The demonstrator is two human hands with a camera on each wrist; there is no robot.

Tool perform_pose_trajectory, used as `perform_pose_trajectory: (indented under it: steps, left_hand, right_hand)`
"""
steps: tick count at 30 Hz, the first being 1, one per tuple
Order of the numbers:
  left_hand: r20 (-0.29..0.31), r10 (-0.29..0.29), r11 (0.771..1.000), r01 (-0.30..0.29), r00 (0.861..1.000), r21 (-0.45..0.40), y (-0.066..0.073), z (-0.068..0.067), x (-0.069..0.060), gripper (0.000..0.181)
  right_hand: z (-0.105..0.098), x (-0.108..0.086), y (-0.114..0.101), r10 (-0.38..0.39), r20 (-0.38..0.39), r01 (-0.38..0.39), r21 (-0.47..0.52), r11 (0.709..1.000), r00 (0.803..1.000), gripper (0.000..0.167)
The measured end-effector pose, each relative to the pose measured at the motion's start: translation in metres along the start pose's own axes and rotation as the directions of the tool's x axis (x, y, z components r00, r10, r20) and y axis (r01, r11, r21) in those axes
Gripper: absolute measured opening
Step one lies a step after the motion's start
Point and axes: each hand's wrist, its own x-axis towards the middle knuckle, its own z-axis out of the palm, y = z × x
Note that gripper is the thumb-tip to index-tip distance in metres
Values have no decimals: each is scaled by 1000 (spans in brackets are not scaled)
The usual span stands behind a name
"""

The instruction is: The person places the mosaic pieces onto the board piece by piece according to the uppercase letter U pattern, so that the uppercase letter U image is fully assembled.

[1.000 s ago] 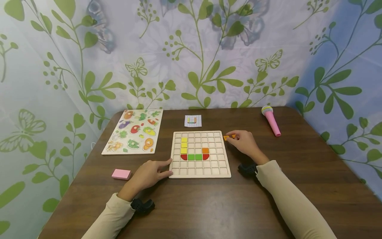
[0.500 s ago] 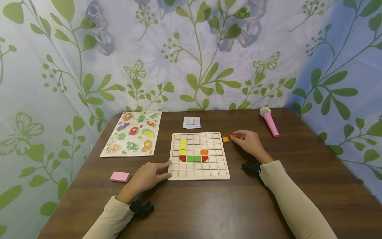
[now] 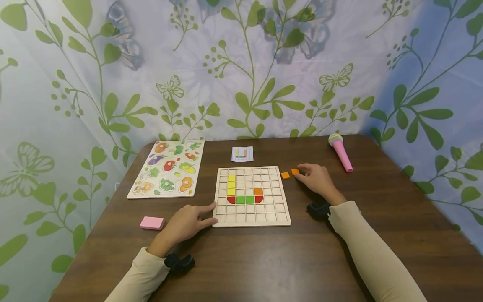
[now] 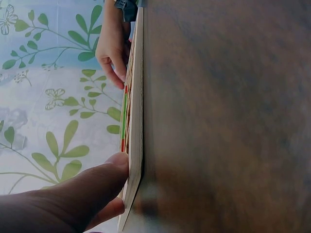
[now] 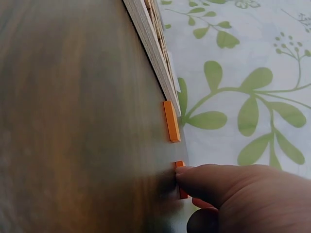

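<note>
A pale wooden grid board (image 3: 273,216) lies on the table. In its squares sit yellow tiles (image 3: 231,185), green tiles (image 3: 245,200), red rounded tiles (image 3: 259,199) and one orange tile (image 3: 258,191), forming a U-like shape. With thumb and forefinger spread, my left hand (image 3: 186,223) touches the board's left edge. Two loose orange tiles lie right of the board: one (image 3: 285,175) beside its corner, the other (image 5: 180,167) pinched by my right hand (image 3: 316,178). The right wrist view shows the thumb against that tile, still down on the table.
Behind the board lies a small printed pattern card (image 3: 242,154). A vegetable puzzle board (image 3: 166,170) stands at the back left, with a pink block (image 3: 152,223) nearer me. At the back right is a pink toy microphone (image 3: 342,154). A leafy cloth (image 3: 241,71) hangs behind the table.
My right hand has shifted slightly right, from over both loose orange tiles to the farther one, uncovering the nearer. The left hand keeps its place at the board's edge.
</note>
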Motion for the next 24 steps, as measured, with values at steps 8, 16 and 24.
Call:
perform_pose_trajectory:
  steps: [8, 16, 24]
  left_hand:
    - [4, 0, 1000, 0, 1000, 2, 1, -1, 1, 59]
    - [1, -3, 1000, 3, 1000, 0, 1, 0, 1, 59]
    - [3, 1, 1000, -1, 1000, 0, 0, 0, 1, 59]
  right_hand:
    - [1, 0, -1, -2, -4, 2, -34, 999, 1000, 39]
    - [3, -2, -5, 5, -22, -6, -39, 999, 1000, 33]
    - [3, -4, -8, -5, -35, 4, -38, 999, 999, 32]
